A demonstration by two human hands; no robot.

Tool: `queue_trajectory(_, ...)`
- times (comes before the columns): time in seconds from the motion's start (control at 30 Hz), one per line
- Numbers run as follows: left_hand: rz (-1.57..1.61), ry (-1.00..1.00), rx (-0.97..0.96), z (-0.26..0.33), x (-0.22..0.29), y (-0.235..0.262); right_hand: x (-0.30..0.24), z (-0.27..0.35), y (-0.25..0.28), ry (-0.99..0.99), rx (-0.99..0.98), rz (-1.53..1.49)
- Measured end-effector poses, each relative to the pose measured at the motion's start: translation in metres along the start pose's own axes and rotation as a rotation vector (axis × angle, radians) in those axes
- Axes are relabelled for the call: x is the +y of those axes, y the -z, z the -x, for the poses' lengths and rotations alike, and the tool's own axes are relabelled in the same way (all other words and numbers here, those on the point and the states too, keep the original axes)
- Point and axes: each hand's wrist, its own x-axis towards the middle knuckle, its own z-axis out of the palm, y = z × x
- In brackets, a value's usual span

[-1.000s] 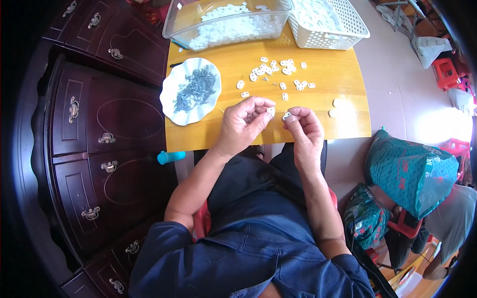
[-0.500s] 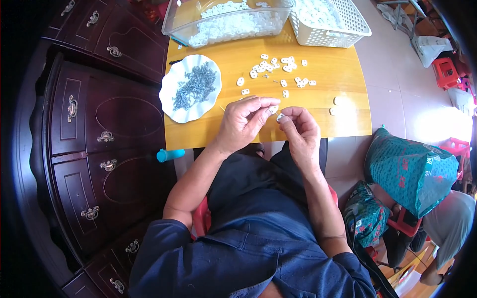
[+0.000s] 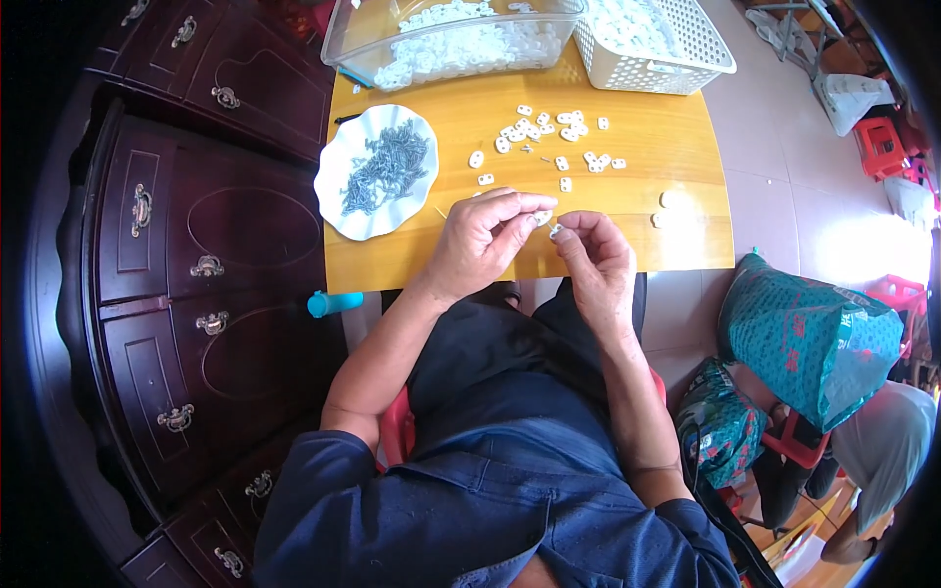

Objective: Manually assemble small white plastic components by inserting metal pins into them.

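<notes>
Over the near edge of the wooden table (image 3: 446, 265), my two hands meet fingertip to fingertip. My left hand (image 3: 480, 238) is closed, pinching a small white plastic piece (image 3: 541, 217) between thumb and fingers. Just right of it, my right hand (image 3: 600, 263) pinches another small white plastic piece (image 3: 556, 232), partly covered by the fingertips. Whether the pieces touch, or a screw sits between them, is too small to tell. Beyond the hands lie several loose white two-holed pieces (image 3: 515, 134). A wavy white plate (image 3: 329, 191) on the left holds a heap of small grey screws (image 3: 387, 167).
At the table's far side stand a clear bin (image 3: 461, 51) and a white perforated basket (image 3: 659, 76), both full of white pieces. Dark wooden cabinets (image 3: 245, 220) flank the left. Teal bags (image 3: 809, 338) and another person's leg (image 3: 897, 431) are at the right.
The piece in my right hand has tilted slightly at the fingertips. Both hands stay almost in the same place, and the whole view has shifted a little.
</notes>
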Motion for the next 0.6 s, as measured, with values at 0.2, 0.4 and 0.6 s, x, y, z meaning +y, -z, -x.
queue_trajectory(0.2, -0.015, -0.012, 0.002, -0.0003, -0.0018, -0.0015, -0.0006, -0.0003, -0.0004, -0.007, 0.007, 0.005)
queue_trajectory(0.4, -0.017, -0.014, -0.014, -0.0011, -0.0040, -0.0042, 0.0024, -0.0007, 0.0014, 0.004, 0.008, 0.027)
queue_trajectory(0.6, 0.015, -0.026, -0.005, -0.0014, 0.0010, -0.0080, 0.0004, -0.0009, 0.0008, -0.020, -0.007, -0.027)
